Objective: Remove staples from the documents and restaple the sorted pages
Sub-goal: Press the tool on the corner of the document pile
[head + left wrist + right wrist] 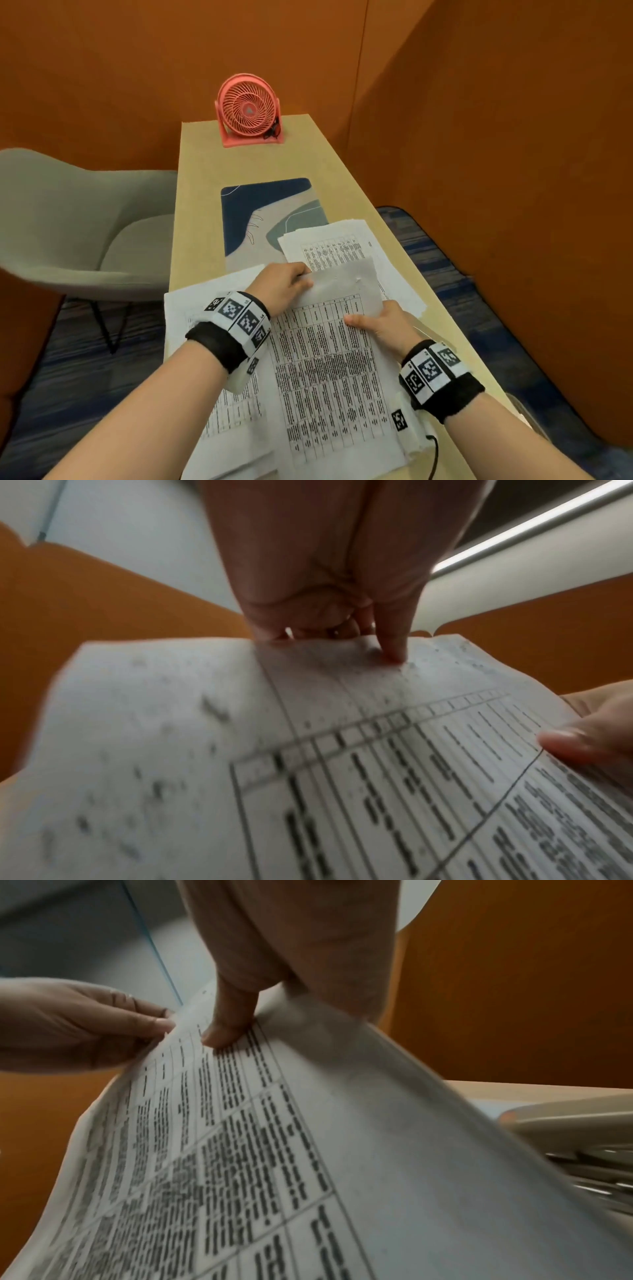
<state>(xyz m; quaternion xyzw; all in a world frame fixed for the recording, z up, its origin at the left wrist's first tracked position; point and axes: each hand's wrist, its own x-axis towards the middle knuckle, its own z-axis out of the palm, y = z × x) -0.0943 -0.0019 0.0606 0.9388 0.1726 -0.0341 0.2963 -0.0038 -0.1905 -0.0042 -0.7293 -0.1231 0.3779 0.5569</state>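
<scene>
**Both hands on one printed document; desk surroundings logged**

Head view: left hand (286,286) pinches the folded-back top sheet of the printed document (329,370) at its far edge. Right hand (383,325) grips the document's right edge, thumb on the page. The document lies near centre on the desk (195,212), overlapping other sheets (191,308) to its left. A second paper stack (342,243) lies just beyond, partly covering a patterned mat (260,212). Pink fan (248,109) at the far end; grey chair (85,226) left.

Left wrist view: fingers (394,647) curled onto the page edge.

Right wrist view: thumb (229,1026) presses the page; beige object (565,1123) at right, blurred.
</scene>
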